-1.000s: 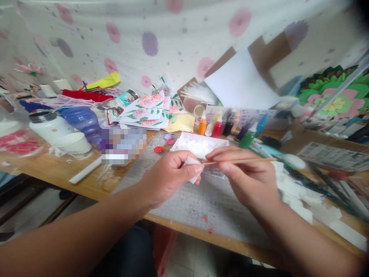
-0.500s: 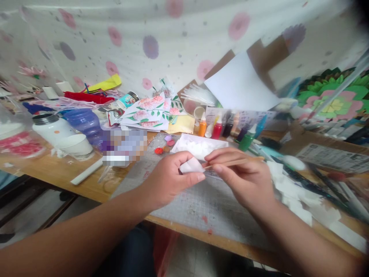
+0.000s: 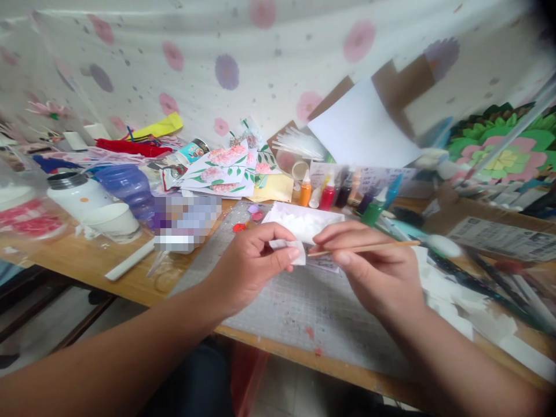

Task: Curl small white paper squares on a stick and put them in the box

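Observation:
Between the thumb and fingers of my left hand (image 3: 260, 258) is a small piece of white paper (image 3: 298, 255), bent and partly hidden by the thumb. My right hand (image 3: 373, 263) pinches a thin wooden stick (image 3: 369, 248), held nearly level with its tip pointing left. A small gap separates the stick's tip from the paper. Just behind both hands, a white box (image 3: 304, 215) holds a heap of small white pieces. Beneath them lies a grey cutting mat (image 3: 304, 307).
Squeeze bottles of paint (image 3: 326, 194) line the back of the mat. Loose white paper pieces (image 3: 452, 289) lie right, beside a cardboard box (image 3: 490, 220). At left are a white cup (image 3: 115, 223) and a white tube (image 3: 130, 260). Flower-printed cutouts (image 3: 226, 168) lie behind.
The stick has drawn back to the right, away from the paper. My left fingers have shifted their hold, and the paper now sits differently under the thumb.

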`<state>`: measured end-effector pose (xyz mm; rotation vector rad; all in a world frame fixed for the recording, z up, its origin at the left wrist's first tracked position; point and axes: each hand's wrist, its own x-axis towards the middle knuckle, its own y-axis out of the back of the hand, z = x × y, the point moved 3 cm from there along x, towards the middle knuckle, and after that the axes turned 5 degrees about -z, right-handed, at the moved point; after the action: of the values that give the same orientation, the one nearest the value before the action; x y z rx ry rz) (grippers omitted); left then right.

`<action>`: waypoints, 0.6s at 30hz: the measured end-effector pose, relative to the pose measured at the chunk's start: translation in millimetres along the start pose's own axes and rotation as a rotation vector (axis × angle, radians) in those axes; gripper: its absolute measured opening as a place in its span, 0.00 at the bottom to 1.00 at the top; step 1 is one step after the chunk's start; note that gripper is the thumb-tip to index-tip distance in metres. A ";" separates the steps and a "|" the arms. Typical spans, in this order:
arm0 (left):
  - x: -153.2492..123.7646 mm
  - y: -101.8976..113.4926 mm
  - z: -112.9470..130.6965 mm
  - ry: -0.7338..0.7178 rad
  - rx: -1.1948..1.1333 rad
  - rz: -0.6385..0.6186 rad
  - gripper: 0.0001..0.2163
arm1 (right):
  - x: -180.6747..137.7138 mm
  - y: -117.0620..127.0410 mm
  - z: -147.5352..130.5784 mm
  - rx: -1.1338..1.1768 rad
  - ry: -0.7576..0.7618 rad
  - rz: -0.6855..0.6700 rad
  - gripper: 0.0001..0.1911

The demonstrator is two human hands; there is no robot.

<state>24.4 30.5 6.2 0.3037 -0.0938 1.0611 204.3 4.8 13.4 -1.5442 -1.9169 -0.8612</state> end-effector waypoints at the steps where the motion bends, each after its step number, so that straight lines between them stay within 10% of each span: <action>1: 0.1 0.0 1.0 0.006 0.030 0.005 0.04 | -0.8 0.7 1.0 0.000 0.001 0.011 0.11; 18: -0.3 -3.5 11.3 0.060 0.330 0.015 0.03 | 3.8 -3.8 -10.5 -0.171 0.065 0.005 0.12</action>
<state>28.1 25.4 16.3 0.5690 0.1349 1.0989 200.0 -1.2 22.6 -1.5970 -1.8326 -1.0844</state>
